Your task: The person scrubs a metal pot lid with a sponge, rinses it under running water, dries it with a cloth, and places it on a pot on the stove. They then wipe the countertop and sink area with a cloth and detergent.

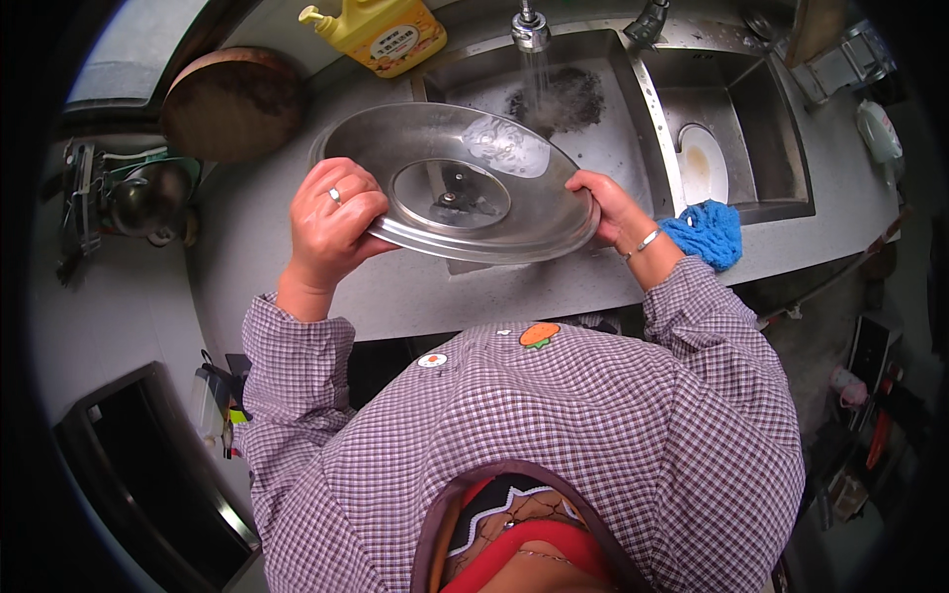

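My left hand [334, 215] and my right hand [602, 207] grip opposite sides of a large metal pot lid [356, 159] with a round glass window in its middle. The lid is tilted over the counter and the near edge of the large sink, its inner side up, with a wet patch on the far part. Behind it, water runs from the faucet [531, 33] into the large sink basin [630, 89], where dark residue lies on the bottom. A blue cloth [708, 233] sits on the counter close to my right wrist.
A white dish [700, 167] lies in the smaller sink basin [771, 111]. A yellow pump jug [393, 37] stands behind the sink at the left. A round wooden board [230, 107] leans at the back left, near a rack with metal utensils [148, 200]. A white bottle [880, 132] is at the right.
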`<state>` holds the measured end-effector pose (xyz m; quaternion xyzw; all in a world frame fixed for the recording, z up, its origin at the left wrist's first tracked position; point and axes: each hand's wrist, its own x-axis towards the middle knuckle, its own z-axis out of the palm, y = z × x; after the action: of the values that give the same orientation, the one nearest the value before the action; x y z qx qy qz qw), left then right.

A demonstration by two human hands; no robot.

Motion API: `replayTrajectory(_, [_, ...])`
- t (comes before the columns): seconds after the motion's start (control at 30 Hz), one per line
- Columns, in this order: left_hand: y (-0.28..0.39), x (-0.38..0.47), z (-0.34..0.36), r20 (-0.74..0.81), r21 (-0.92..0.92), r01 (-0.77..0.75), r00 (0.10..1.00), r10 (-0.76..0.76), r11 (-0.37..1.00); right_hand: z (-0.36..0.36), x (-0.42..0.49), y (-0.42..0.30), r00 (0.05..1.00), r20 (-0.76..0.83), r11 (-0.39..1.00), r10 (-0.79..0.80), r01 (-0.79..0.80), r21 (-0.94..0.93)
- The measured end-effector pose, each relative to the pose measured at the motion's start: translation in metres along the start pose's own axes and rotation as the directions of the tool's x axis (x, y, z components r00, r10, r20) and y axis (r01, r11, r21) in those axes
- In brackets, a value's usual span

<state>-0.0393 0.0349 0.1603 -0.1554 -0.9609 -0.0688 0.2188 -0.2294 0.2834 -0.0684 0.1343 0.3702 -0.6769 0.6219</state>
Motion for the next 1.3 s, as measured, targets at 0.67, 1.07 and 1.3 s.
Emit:
replayTrajectory(0.67, [-0.043, 0.015, -0.05, -0.028, -0.263, 0.576, 0.797, -0.603, 0.774, 0.042, -0.012, -0.005, 0.946, 0.323, 0.998, 0.019, 0.0, -0.06])
replayTrajectory(1.07, [-0.094, -0.078, 0.013, 0.226, -0.705, 0.7, 0.069, -0.972, -0.115, 0.004, 0.044, 0.023, 0.963, -0.134, 0.947, -0.235, 0.197, -0.253])
replayTrajectory(1.3, [-0.074, -0.08, 0.121, 0.51, -0.646, 0.516, -0.257, -0.821, -0.562, -0.016, 0.022, -0.002, 0.963, -0.086, 0.963, -0.257, 0.247, -0.11])
